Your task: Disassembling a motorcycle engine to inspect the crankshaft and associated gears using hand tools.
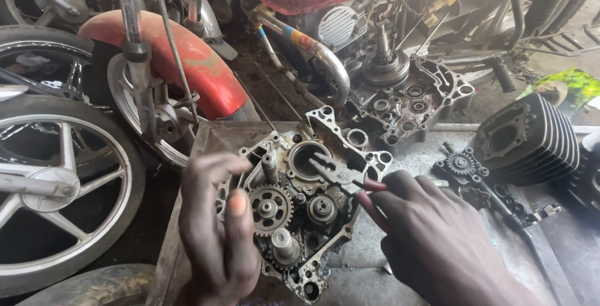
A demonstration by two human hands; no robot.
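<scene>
An engine case half (312,206) lies flat on a grimy metal tray (212,132), its gears facing up. The right hand (431,243) is clamped on a pair of red-handled pliers (340,178), and their tips reach from that hand up and left into the big round bore (307,159) at the top of the case. The left hand (215,231) rests against the left edge of the case, fingers curled loosely together, holding nothing that can be seen; its thumb lies just beside the large toothed gear (270,207). Between the two hands sit a smaller gear (322,208) and, nearer the person, a short upright shaft (284,243).

Beyond the right hand lies a second case half (412,103) with bearings showing. To the right of that hand are a small sprocket part (461,163) and a black finned cylinder (531,140). Past the left hand stand a motorcycle wheel (56,187) and a red mudguard (181,62)
</scene>
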